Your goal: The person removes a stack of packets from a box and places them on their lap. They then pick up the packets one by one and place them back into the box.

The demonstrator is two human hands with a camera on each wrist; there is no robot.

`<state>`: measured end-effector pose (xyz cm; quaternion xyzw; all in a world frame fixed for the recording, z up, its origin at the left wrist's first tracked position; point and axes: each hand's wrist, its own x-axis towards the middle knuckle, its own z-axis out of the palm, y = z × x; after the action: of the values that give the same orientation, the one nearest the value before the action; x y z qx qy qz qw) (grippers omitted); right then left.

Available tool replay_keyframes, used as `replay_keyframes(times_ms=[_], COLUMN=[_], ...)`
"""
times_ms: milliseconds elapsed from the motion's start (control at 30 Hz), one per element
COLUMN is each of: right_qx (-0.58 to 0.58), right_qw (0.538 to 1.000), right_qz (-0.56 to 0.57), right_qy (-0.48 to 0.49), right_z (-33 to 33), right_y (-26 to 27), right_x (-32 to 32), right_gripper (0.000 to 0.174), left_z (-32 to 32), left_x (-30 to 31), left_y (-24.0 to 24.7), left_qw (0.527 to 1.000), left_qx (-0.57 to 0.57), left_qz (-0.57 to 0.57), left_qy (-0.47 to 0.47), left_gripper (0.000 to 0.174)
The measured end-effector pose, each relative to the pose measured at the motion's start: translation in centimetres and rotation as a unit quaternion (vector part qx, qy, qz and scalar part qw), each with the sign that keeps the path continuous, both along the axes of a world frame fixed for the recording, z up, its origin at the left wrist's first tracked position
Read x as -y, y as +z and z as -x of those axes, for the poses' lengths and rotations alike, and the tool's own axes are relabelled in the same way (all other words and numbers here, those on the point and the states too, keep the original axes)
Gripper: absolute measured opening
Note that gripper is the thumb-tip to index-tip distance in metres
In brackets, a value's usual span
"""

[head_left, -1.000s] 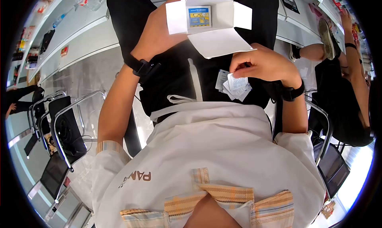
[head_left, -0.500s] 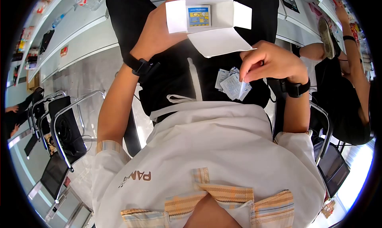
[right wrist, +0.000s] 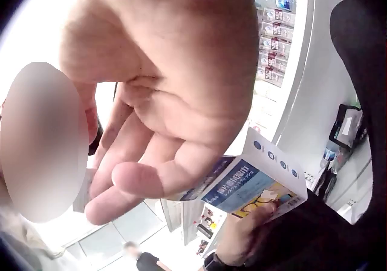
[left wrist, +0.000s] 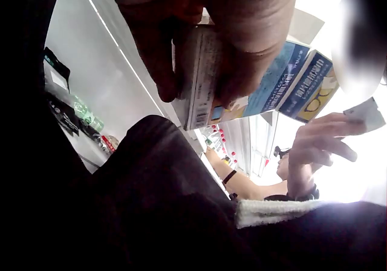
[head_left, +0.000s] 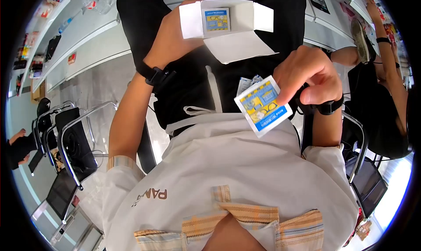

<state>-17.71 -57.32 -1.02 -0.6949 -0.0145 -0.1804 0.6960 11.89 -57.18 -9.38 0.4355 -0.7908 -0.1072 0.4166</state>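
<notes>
My left hand [head_left: 175, 34] grips a white carton [head_left: 239, 49] by its side above the lap, its flaps spread and its mouth towards me. Inside, at the left, stands a lens-wipe sachet [head_left: 217, 19] with a blue and yellow face; bare white carton shows beside it. The carton's outside [right wrist: 260, 183] has blue print and an eyeglasses picture in the right wrist view. My right hand [head_left: 313, 76] pinches another lens-wipe sachet [head_left: 263, 105] at its edge, printed face up. Under it, several pale sachets [head_left: 244, 84] lie on the dark trousers, mostly hidden by the held one.
White shelves [head_left: 94, 49] with goods and bottles run along the left and back. A chair with metal arms [head_left: 76, 141] stands at the left. Another person in dark clothes [head_left: 372, 106] sits at the right.
My right hand has lifted a sachet from the pile on the lap, raised it towards me and turned its printed face up. The carton has shifted slightly left in my left hand.
</notes>
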Motion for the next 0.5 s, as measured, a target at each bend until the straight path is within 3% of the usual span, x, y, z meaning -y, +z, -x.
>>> replay_keyframes(times_ms=[133,200,400,500], right_qx=[0.027,0.020,0.064,0.057], right_qw=[0.990,0.983,0.967,0.916], right_qz=[0.064,0.026,0.103,0.190], right_qy=[-0.126,-0.180,-0.222,-0.348], right_z=[-0.1,0.1,1.0,1.8], right_y=[0.2,0.0,0.9,2.7], right_x=[-0.4,-0.6,-0.1,0.3], right_gripper=[0.016,0.012,0.024,0.028], left_z=[0.1,0.1,0.3,0.5], left_x=[-0.1,-0.1,-0.1,-0.3], left_y=[-0.2,0.0,0.1,0.4], left_qw=[0.998,0.997,0.997,0.994], left_qx=[-0.055,-0.067,-0.055,-0.076], left_qz=[-0.027,-0.033,-0.056,-0.070], left_qy=[-0.028,-0.031,-0.008,-0.018], left_gripper=[0.067,0.067,0.067,0.065])
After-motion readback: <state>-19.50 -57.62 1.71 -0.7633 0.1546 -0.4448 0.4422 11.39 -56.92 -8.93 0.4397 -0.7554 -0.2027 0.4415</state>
